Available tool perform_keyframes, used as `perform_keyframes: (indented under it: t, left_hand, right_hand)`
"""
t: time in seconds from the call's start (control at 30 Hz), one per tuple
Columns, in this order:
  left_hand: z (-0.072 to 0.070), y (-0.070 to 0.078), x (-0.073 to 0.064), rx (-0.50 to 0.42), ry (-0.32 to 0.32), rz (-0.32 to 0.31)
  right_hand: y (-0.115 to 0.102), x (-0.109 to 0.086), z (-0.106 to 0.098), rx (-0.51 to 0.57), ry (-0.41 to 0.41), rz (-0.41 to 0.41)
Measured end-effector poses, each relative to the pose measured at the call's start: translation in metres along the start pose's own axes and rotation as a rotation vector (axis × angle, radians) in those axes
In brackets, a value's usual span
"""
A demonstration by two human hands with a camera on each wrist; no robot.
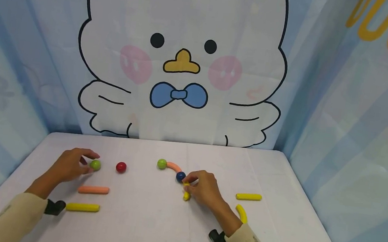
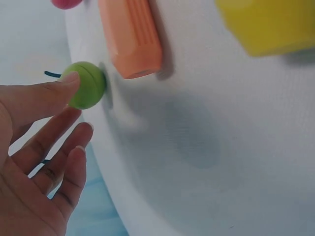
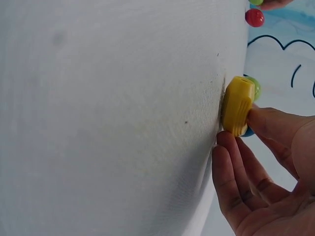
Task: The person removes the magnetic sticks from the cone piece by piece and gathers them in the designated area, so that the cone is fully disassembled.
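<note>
At the left, my left hand has its thumb and forefinger around a green ball, with the thumb tip against the ball in the left wrist view. The other fingers are spread below. My right hand pinches a short curved yellow stick at the front end of a joined chain. From there the chain runs back through a dark blue ball and a curved orange stick to another green ball. In the right wrist view the yellow stick hides most of the blue ball.
A red ball sits right of my left hand. Nearer me lie a straight orange stick and a yellow stick. On the right are a straight yellow stick and a curved yellow stick beside my right wrist. A printed curtain hangs behind the table.
</note>
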State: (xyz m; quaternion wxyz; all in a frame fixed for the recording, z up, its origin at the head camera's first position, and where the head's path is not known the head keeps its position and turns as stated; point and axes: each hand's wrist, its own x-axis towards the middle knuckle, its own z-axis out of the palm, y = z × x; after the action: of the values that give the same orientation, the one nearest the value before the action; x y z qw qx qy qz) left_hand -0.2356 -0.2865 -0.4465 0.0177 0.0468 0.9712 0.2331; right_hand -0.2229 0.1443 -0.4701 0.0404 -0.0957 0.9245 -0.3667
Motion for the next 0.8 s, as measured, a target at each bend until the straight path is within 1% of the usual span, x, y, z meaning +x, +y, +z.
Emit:
perform_keyframes:
  t: [0.17, 0.3, 0.4, 0.57, 0.7, 0.8]
  left_hand:
    - [-0.003, 0.007, -0.003, 0.023, 0.069, 0.057]
    - [-0.006, 0.024, -0.006, 0.039, 0.108, 0.096]
    - [-0.006, 0.044, -0.009, 0.042, 0.131, 0.131]
    - [0.002, 0.08, -0.008, 0.021, 0.149, 0.208]
    - [0.016, 0.108, -0.003, -0.013, 0.155, 0.269]
    - [0.029, 0.127, 0.003, -0.026, 0.159, 0.31]
  right_hand:
    - [0.0, 0.0, 0.0, 0.003, -0.002, 0.005]
    - [0.0, 0.0, 0.0, -0.003, -0.002, 0.007]
    - [0.0, 0.0, 0.0, -0.003, -0.002, 0.005]
    - [0.0, 0.0, 0.0, -0.003, -0.002, 0.004]
    - [0.0, -0.001, 0.0, -0.004, 0.002, 0.003]
    - [0.0, -0.001, 0.0, -0.004, 0.006, -0.005]
